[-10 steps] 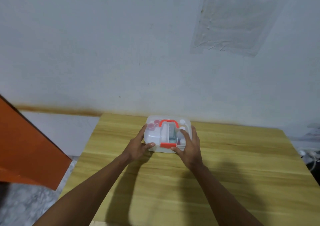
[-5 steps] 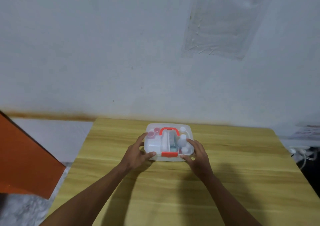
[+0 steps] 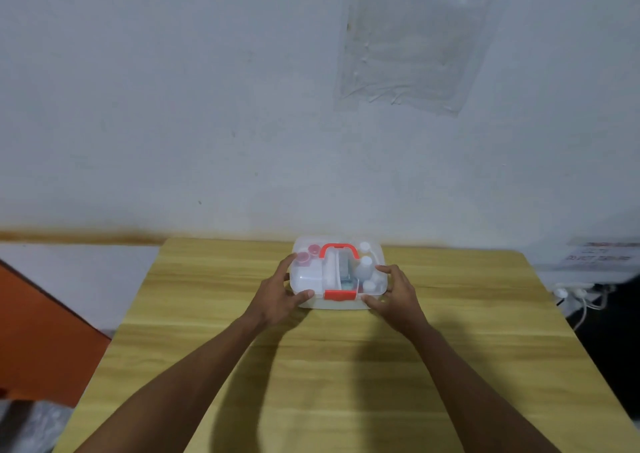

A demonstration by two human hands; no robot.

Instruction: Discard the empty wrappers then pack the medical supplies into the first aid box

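The first aid box [image 3: 337, 302] is a clear plastic case with a red handle [image 3: 339, 248] and a red latch [image 3: 340, 294]. It stands at the far middle of the wooden table [image 3: 346, 366], its lid down. Through the lid I see white bottles [image 3: 364, 268], pink-capped containers [image 3: 308, 254] and a white box. My left hand [image 3: 277, 296] grips the box's left front corner, thumb on the front edge. My right hand [image 3: 396, 293] grips the right front corner, fingers on the lid's right side.
A white wall rises right behind the table, with a clear plastic sheet [image 3: 412, 40] stuck on it. An orange panel [image 3: 38, 334] stands to the left of the table. White cables and plugs [image 3: 578, 296] lie off the right edge.
My right hand slid from the top of the lid to the right front corner. The left hand stayed on its corner. The view has tilted slightly.
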